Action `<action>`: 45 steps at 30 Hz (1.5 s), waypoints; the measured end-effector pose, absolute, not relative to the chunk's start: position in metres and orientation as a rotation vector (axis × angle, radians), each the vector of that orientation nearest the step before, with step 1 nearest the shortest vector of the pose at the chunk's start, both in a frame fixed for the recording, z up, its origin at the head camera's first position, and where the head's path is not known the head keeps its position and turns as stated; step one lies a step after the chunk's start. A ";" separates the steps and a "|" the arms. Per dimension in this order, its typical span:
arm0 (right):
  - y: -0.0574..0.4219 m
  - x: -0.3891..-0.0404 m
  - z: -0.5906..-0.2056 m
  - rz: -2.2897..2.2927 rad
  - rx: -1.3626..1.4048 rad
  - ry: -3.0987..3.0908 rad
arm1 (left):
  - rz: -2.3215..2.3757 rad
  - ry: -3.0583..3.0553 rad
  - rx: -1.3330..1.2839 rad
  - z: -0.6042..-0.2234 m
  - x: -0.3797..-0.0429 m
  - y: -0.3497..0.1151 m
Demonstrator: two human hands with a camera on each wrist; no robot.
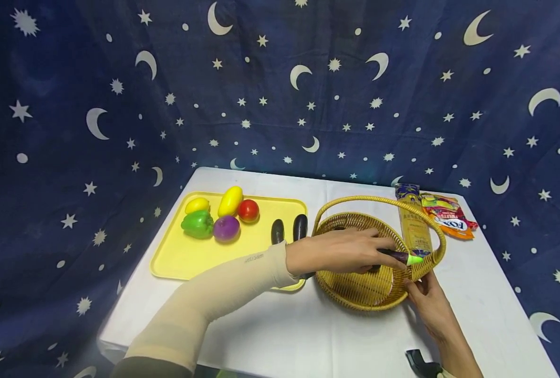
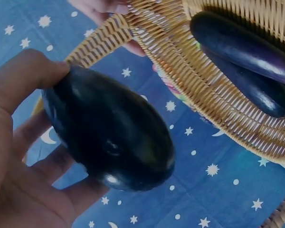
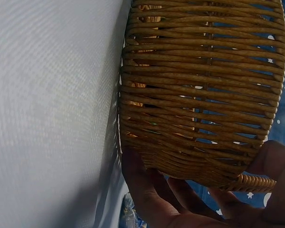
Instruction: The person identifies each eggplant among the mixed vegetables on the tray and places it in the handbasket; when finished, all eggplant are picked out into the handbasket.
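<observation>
A long dark eggplant with a bright green tip is gripped by my left hand, which reaches over the wicker basket. In the left wrist view, the thumb and fingers curl round the held eggplant, with its blunt end toward the camera. Two more dark eggplants lie side by side inside the basket. My right hand holds the basket's near right side by the handle's foot. The right wrist view shows its fingers under the woven wall and the thumb near the rim.
A yellow tray at left carries a lemon, a yellow mango-like fruit, a tomato, a green pepper, a round purple vegetable and dark eggplants. Behind the basket lie a yellow packet and a sweets pouch.
</observation>
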State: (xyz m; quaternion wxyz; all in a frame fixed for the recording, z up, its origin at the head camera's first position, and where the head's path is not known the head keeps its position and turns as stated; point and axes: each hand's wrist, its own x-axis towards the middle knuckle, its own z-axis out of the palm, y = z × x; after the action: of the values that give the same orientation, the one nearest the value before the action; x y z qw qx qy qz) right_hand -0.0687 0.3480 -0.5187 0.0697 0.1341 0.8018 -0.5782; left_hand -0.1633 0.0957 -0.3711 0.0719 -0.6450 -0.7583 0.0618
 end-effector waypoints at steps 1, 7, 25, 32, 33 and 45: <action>0.348 -0.068 -0.518 -1.742 0.399 2.414 | 0.210 -2.284 -1.953 -0.372 -0.165 0.098; 0.348 -0.068 -0.518 -1.772 0.372 2.401 | 0.299 -2.366 -2.025 -0.377 -0.176 0.111; 0.350 -0.070 -0.517 -1.772 0.397 2.373 | 0.620 -2.588 -2.202 -0.401 -0.185 0.148; 0.350 -0.069 -0.519 -1.777 0.389 2.384 | 0.683 -2.573 -2.199 -0.409 -0.187 0.153; 0.350 -0.069 -0.519 -1.782 0.386 2.382 | 0.704 -2.569 -2.199 -0.410 -0.187 0.154; 0.351 -0.067 -0.518 -1.815 0.362 2.380 | 0.887 -2.626 -2.097 -0.422 -0.189 0.161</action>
State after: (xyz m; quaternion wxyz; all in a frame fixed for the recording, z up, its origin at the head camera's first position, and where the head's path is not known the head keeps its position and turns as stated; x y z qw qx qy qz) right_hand -0.0670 0.3507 -0.5180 0.0635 0.1198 0.7878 -0.6009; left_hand -0.1888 0.1612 -0.4217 -0.1662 -0.5950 -0.7450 0.2515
